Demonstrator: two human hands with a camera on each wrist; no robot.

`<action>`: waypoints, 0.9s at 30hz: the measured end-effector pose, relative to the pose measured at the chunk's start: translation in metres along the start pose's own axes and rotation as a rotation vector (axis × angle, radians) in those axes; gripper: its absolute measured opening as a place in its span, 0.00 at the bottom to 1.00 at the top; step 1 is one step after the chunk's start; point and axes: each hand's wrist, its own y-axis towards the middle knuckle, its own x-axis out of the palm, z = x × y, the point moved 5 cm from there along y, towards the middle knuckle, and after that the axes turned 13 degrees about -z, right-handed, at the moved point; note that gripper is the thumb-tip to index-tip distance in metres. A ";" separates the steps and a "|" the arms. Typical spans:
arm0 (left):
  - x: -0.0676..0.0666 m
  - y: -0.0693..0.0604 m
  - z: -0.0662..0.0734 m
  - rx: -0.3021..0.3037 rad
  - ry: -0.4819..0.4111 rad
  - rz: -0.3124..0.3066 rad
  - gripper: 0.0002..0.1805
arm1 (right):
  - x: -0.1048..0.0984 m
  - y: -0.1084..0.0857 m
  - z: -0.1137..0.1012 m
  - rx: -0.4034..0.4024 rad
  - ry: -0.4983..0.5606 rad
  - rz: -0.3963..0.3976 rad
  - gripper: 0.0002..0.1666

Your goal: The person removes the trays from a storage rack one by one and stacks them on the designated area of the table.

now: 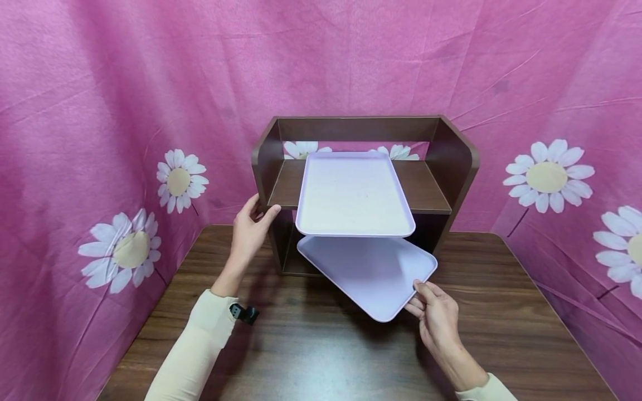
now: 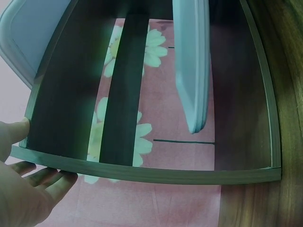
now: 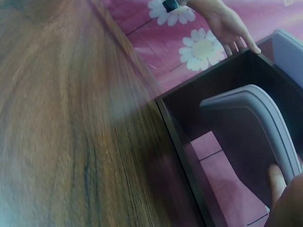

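Note:
A brown wooden shelf (image 1: 441,131) stands on the table. My left hand (image 1: 249,231) holds its left side panel, thumb at the front edge of the middle board and fingers on the outer face, as the left wrist view also shows. With my right hand (image 1: 437,314) I grip the near right edge of a pale lilac tray (image 1: 368,273), thumb on top and fingers below. This tray sits askew, its far part inside the lower compartment, raised off the compartment's floor in the left wrist view. A second lilac tray (image 1: 356,195) lies on the middle board, jutting out over the front.
The dark wood table (image 1: 311,356) extends in front of the shelf and to both sides. A pink curtain (image 1: 351,61) with printed daisies hangs behind and at the sides. A small black device (image 1: 244,313) is at the left sleeve cuff.

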 end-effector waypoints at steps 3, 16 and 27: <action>-0.001 0.000 0.000 -0.009 -0.010 -0.006 0.30 | -0.002 0.000 -0.003 0.005 -0.013 -0.003 0.12; -0.002 0.001 0.000 -0.023 0.003 -0.014 0.30 | -0.010 -0.001 -0.015 0.043 -0.047 -0.051 0.22; -0.003 0.000 0.001 -0.023 0.028 -0.016 0.30 | -0.014 -0.002 -0.026 0.045 -0.075 -0.083 0.20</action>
